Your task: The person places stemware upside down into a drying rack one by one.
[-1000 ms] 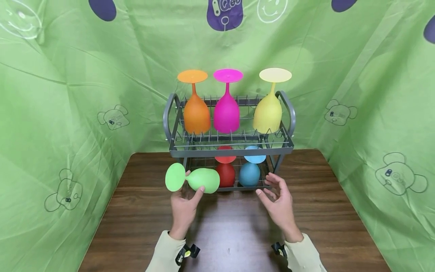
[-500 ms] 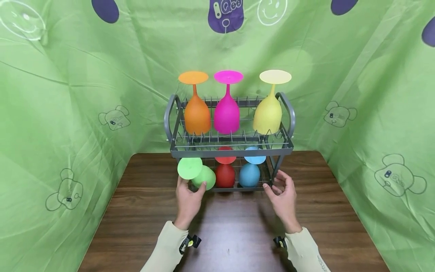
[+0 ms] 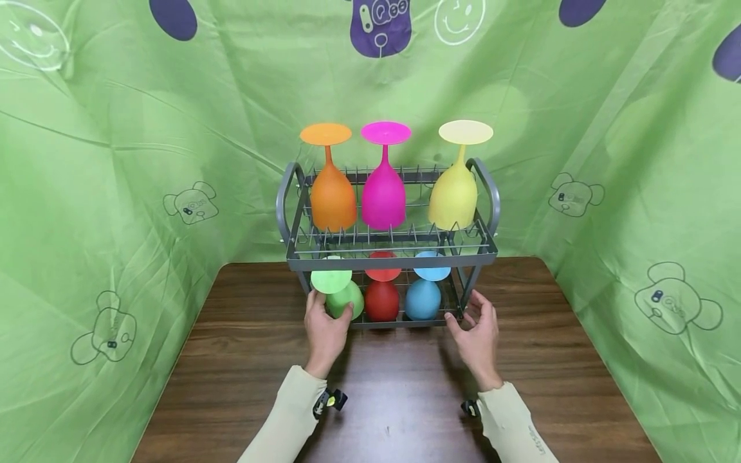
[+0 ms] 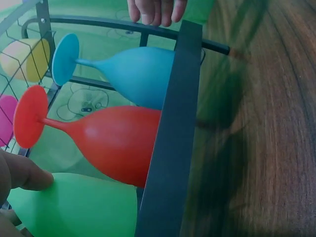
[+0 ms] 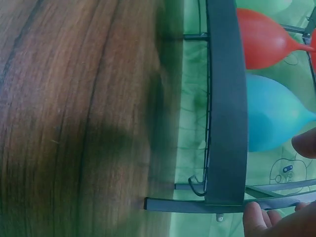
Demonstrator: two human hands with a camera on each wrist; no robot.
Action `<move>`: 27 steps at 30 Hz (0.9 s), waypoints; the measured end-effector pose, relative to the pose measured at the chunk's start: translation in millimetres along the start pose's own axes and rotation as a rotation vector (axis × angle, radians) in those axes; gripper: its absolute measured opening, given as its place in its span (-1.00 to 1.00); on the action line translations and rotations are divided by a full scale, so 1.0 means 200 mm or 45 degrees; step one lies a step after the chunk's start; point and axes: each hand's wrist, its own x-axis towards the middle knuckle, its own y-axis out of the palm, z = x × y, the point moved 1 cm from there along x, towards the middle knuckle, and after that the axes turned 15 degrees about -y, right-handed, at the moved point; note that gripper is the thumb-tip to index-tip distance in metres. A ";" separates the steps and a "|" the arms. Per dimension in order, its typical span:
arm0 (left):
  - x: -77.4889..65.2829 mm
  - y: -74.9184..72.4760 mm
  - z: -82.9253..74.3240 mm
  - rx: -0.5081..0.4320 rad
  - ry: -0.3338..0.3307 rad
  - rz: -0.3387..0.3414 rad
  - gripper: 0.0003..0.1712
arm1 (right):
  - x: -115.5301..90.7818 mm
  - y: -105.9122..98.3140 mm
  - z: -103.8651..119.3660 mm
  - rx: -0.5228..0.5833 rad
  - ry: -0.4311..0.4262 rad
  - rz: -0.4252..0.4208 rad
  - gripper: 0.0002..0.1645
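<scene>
My left hand (image 3: 327, 334) grips the bowl of a light green wine glass (image 3: 345, 301), thumb in front. The glass is upside down at the left of the rack's lower tier; its foot (image 3: 331, 281) is up and tilted slightly towards me. My right hand (image 3: 477, 334) is at the rack's lower right corner, its fingertips (image 5: 254, 216) touching the side frame and its thumb (image 5: 305, 143) apart from the frame. An upside-down red wine glass (image 3: 382, 302) and blue wine glass (image 3: 423, 300) stand between my hands on the lower tier.
The grey two-tier dish rack (image 3: 393, 262) stands on a wooden table (image 3: 388, 399). Upside down on its upper tier are an orange wine glass (image 3: 334, 202), a magenta one (image 3: 384, 199) and a yellow one (image 3: 454, 198). Green printed cloth (image 3: 116, 193) hangs around the table.
My left hand has turned the green glass from lying sideways to nearly upside down and moved it into the lower tier. My right hand has shifted right, against the rack's corner.
</scene>
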 end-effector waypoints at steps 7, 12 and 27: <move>0.03 0.02 0.02 0.074 -0.068 0.018 -0.30 | 0.00 0.03 -0.02 0.019 -0.014 -0.034 -0.04; 0.03 0.03 0.04 0.101 -0.082 0.025 -0.30 | -0.01 0.04 -0.04 -0.017 -0.035 -0.056 -0.03; 0.03 0.05 0.09 0.109 -0.062 -0.009 -0.22 | -0.03 0.07 -0.06 -0.166 -0.120 -0.012 0.13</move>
